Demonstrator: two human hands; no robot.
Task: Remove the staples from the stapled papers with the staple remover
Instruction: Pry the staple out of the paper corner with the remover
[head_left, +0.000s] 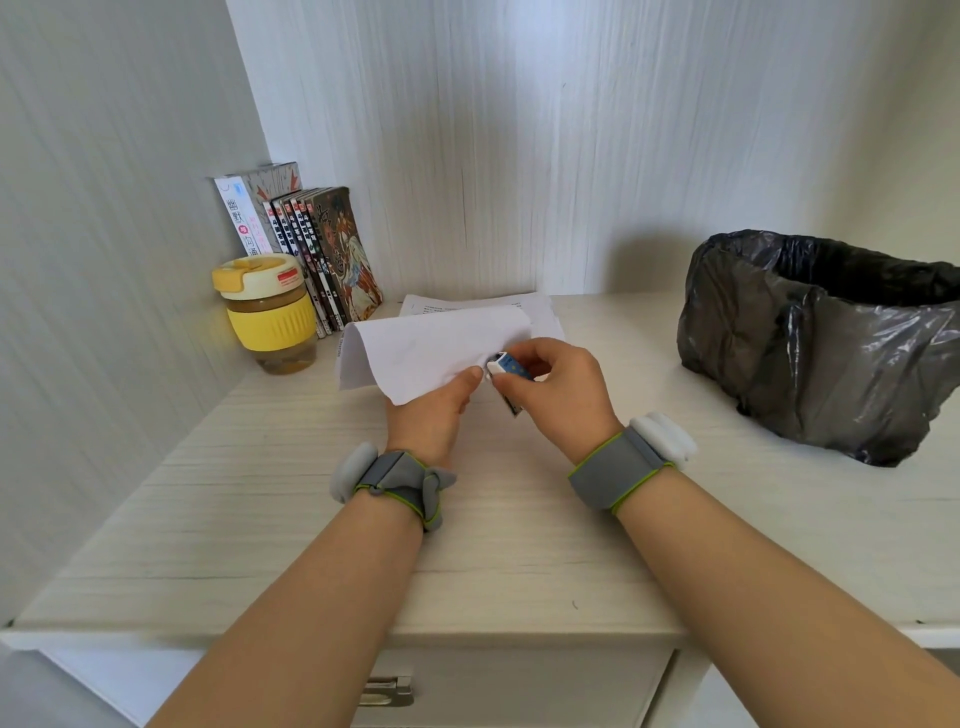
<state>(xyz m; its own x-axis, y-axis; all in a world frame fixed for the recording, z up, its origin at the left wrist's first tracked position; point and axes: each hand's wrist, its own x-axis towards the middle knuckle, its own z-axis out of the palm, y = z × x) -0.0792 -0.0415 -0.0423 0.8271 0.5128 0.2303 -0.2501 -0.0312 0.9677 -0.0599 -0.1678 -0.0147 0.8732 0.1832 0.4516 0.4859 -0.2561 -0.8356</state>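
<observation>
White stapled papers (426, 348) are lifted off the desk and curl over at the top. My left hand (434, 410) pinches their lower right corner, thumb on top. My right hand (556, 387) grips a small blue and white staple remover (506, 369), whose jaws meet the paper right beside my left thumb. The staple itself is hidden. A second printed sheet (540, 306) lies flat on the desk behind the held papers.
A yellow-lidded glass cup (270, 312) stands at the left, with a row of books (317, 254) leaning behind it. A bin lined with a black bag (826, 338) sits at the right. The pale wooden desk (493, 545) has a drawer handle (387, 693) at its front.
</observation>
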